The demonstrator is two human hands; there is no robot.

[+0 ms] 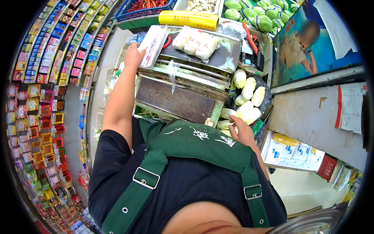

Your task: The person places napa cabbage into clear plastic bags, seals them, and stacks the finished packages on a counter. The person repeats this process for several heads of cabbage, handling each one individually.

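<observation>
My left hand [133, 57] reaches forward, its fingers curled at the left edge of a stack of flat white plastic bags [152, 46]. The bags lie at the left of a worn metal work surface [230, 54]. Right of them is a clear-wrapped pack of white, rounded goods [195, 43]. Behind lies a yellow roll of cling film [188, 20]. My right hand [242, 132] hangs low on the right with fingers apart and nothing in it. It is nearest to several pale napa cabbages [248, 112] heaped on dark plastic.
Packaged snacks fill the shelves [46, 117] on the left. At the back stand a blue crate [130, 17] of red chillies and round green cabbages [255, 15]. Red-handled scissors [249, 38] lie right of the work surface. A picture panel [288, 64] rises on the right.
</observation>
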